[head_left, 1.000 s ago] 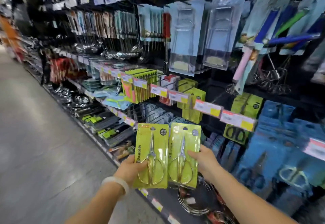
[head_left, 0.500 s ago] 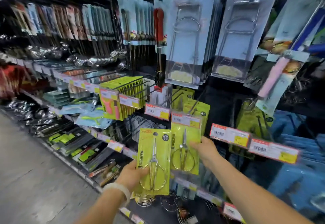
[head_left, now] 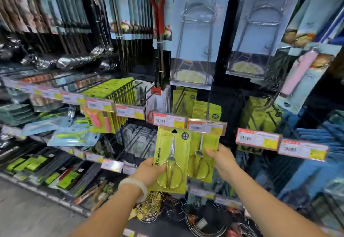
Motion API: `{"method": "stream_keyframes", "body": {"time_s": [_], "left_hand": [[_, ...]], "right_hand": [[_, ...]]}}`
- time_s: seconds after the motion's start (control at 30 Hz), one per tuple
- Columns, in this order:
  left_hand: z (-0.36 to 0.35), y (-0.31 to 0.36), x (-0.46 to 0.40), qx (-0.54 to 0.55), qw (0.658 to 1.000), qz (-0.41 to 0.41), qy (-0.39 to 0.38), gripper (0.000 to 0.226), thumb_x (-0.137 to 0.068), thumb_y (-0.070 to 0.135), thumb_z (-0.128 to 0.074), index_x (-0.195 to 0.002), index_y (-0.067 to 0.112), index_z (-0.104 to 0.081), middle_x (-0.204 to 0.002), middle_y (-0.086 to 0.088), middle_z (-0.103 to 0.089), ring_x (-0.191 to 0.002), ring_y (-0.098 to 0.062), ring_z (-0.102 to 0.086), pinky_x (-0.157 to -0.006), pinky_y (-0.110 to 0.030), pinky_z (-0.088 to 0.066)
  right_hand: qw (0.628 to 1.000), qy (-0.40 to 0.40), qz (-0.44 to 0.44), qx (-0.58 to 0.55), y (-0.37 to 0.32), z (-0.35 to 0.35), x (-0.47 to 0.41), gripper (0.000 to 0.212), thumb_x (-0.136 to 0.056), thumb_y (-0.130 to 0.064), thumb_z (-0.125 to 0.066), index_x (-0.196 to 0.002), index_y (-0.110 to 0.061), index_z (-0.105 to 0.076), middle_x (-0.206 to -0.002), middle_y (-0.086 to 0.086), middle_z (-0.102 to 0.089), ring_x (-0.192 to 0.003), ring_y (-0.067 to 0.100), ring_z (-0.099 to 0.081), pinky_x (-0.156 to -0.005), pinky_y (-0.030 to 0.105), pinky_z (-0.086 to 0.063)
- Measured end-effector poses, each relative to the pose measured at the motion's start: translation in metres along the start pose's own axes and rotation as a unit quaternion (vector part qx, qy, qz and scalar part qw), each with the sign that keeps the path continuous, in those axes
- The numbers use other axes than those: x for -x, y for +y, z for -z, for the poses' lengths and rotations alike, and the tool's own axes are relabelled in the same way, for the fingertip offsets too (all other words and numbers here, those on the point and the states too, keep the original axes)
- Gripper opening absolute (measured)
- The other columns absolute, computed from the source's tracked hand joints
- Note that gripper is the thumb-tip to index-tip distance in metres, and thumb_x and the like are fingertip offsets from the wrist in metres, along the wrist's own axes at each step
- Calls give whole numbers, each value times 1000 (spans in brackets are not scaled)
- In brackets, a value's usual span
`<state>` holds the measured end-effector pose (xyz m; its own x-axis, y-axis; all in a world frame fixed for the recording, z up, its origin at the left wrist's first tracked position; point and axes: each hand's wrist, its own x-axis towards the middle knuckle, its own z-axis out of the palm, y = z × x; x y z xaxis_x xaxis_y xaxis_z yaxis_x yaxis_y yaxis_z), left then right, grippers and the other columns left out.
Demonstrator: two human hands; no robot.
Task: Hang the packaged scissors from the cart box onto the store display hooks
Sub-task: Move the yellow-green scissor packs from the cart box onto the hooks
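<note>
At the hook row in front of me, just under the red-and-yellow price tags, I've got 2 green scissor packs up at the display. My left hand [head_left: 149, 171] grips the left scissor pack [head_left: 172, 159] by its lower left edge, fingers curled round the card, with the pack upright and its hang hole just below the left price tag [head_left: 169, 120]. My right hand [head_left: 220, 157] pinches the right scissor pack [head_left: 202, 154] at its right edge, thumb on the front, and the top of that card is tucked behind the right price tag [head_left: 206, 127], so I can't tell whether its hole is on the hook yet. Behind both tags I can see hung green packs [head_left: 205, 109] of the same kind, which tells me these are the target hooks. The cart box is not in view. Risks, as I judge them: the hook tip is hidden behind the tag, so I'm feeding the hole on blind and could push the card past it or bend the card against the tag. With 1 pack per hand I have no spare hand to steady a hook, and a slack grip could drop a pack onto the wire items [head_left: 154, 208] below.
</note>
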<state>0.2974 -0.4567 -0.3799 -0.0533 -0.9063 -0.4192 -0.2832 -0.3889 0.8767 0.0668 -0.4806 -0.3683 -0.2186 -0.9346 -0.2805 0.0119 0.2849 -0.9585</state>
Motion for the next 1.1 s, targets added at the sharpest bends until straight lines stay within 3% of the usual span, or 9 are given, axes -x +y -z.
{"method": "stream_keyframes", "body": {"time_s": [0.13,0.23,0.3,0.4,0.53,0.7,0.83,0.97,1.1], "left_hand": [[1,-2,-12,0,1000,-22,-21,34,-84,31,-65,-116,25,-56,-126,7,-60,-114,-16,-57,-107,-44,-40],[2,-13,-26,0,999,-29,-29,83,-61,52,-69,-135,22,-48,-135,2,-56,-121,-22,-55,-107,-47,-40],[3,-21,-34,-5,998,-35,-44,93,-59,57,-67,-141,23,-40,-142,4,-48,-129,-23,-48,-110,-47,-37],[0,-23,-33,-2,999,-32,-34,81,-72,46,-67,-143,21,-36,-147,0,-43,-133,-27,-43,-111,-50,-34],[-6,-27,-36,-4,999,-40,-35,68,-89,30,-61,-148,18,-28,-153,-3,-33,-140,-28,-33,-114,-50,-28],[-3,-27,-36,-1,998,-43,-37,66,-87,31,-62,-145,18,-34,-148,-4,-41,-134,-27,-41,-111,-51,-34],[1,-25,-30,31,999,-29,-34,60,-83,29,-66,-138,18,-43,-143,-3,-48,-128,-28,-48,-110,-50,-35],[3,-27,-30,24,999,-27,-39,46,-80,31,-69,-123,19,-56,-123,-1,-65,-114,-23,-60,-104,-49,-43],[4,-21,-21,15,999,-23,-44,35,-84,24,-66,-118,20,-58,-116,0,-68,-108,-21,-62,-103,-45,-45]], "right_hand": [[1000,16,4,-9,2,-6,3,18,-91,-5,-57,-103,-17,-56,-110,5,-63,-100,22,-56,-92,36,-43],[1000,24,-1,10,-1,-5,2,18,-91,-4,-57,-104,-16,-57,-112,7,-62,-101,23,-56,-90,36,-43],[999,28,-4,29,-4,-3,2,24,-90,-6,-59,-112,-15,-57,-116,7,-62,-104,25,-57,-93,37,-45],[998,26,3,53,-9,1,2,36,-89,-6,-60,-124,-11,-54,-120,8,-62,-111,26,-57,-101,42,-44],[997,39,39,57,-10,0,10,22,-91,-4,-55,-108,-19,-55,-106,4,-60,-98,20,-54,-86,30,-42],[996,63,61,29,-6,-11,18,16,-90,-6,-57,-103,-16,-56,-94,1,-60,-89,18,-54,-82,30,-43],[992,104,73,-3,-8,-15,20,3,-90,-10,-58,-91,-9,-55,-78,3,-53,-71,16,-48,-62,27,-38],[981,161,111,0,-4,-19,14,31,-86,-14,-60,-66,-13,-36,-64,2,-33,-61,17,-31,-59,29,-27],[971,187,151,8,1,-21,18,39,-86,-14,-60,-62,-14,-30,-59,-2,-27,-55,13,-25,-54,27,-24]]}}
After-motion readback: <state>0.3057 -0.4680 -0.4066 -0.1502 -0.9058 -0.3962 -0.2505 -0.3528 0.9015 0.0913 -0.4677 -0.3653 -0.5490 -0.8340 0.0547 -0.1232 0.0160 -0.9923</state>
